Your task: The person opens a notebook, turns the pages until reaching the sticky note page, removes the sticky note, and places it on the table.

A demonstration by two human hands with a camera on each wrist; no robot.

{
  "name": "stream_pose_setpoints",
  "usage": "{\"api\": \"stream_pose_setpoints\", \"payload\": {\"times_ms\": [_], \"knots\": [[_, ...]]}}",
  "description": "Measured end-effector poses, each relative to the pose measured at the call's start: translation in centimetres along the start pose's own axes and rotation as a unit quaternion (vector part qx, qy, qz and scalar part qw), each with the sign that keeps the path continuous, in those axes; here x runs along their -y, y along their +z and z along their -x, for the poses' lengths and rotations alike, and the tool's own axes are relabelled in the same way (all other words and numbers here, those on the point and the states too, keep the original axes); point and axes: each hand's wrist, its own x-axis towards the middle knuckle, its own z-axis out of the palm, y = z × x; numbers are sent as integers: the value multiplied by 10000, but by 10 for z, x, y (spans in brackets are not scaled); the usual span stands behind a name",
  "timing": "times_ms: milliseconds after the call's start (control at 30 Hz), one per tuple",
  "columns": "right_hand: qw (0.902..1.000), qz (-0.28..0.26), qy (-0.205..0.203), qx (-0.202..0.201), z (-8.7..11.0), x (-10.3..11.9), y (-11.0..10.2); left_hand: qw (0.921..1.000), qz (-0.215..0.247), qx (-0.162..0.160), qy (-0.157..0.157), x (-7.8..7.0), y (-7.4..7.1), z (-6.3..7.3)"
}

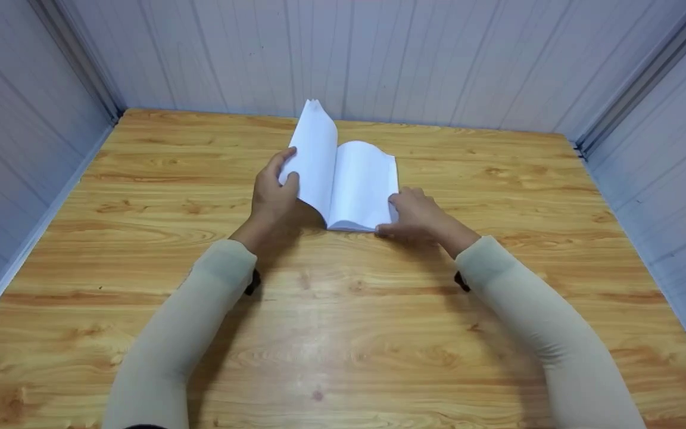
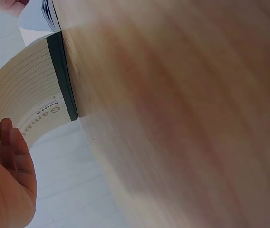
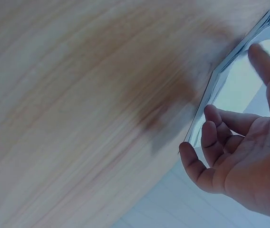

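An open notebook (image 1: 361, 185) with white pages lies on the wooden table, its left part raised and bent upward. My left hand (image 1: 274, 187) grips that raised part by its outer edge, thumb on the page side and fingers behind. The left wrist view shows the beige cover (image 2: 23, 80) with printed lines and lettering, curved up from a dark spine strip (image 2: 62, 76). At the lower right corner of the notebook, my right hand (image 1: 415, 213) holds the edge of the flat part. In the right wrist view its thumb reaches over the page and its other fingers curl at the edge.
The wood-grained table (image 1: 331, 333) runs up to a white panelled wall (image 1: 373, 59) behind the notebook. Similar panels stand along the left side (image 1: 15, 137) and the right side (image 1: 664, 143).
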Motion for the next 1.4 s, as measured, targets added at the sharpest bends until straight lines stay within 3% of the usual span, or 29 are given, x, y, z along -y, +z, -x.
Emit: {"api": "stream_pose_setpoints", "payload": {"times_ms": [433, 533, 700, 867, 1000, 1167, 1400], "knots": [[9998, -138, -52, -91, 2, -2, -6, 9999, -73, -60, -141, -2, -2, 2], [9968, -728, -81, -333, 3, -2, -7, 9999, -86, -96, -103, -1, -3, 1], [9830, -1650, -231, -773, 5, 0, -7, 9999, -92, -61, -67, -1, -3, 1], [9785, -1909, -128, -775, 7, 8, -7, 10000, -9, -54, -64, -1, -3, 1], [9731, -2085, -565, -796, 6, 13, -5, 10000, 18, -92, -5, 0, -3, 1], [9567, -2427, -1204, -1060, 6, 22, -3, 10000, 26, -88, -28, 0, -2, 1], [9267, -2965, -1691, -1573, 3, 35, -2, 9999, 107, -16, -107, -1, -2, 2]]}}
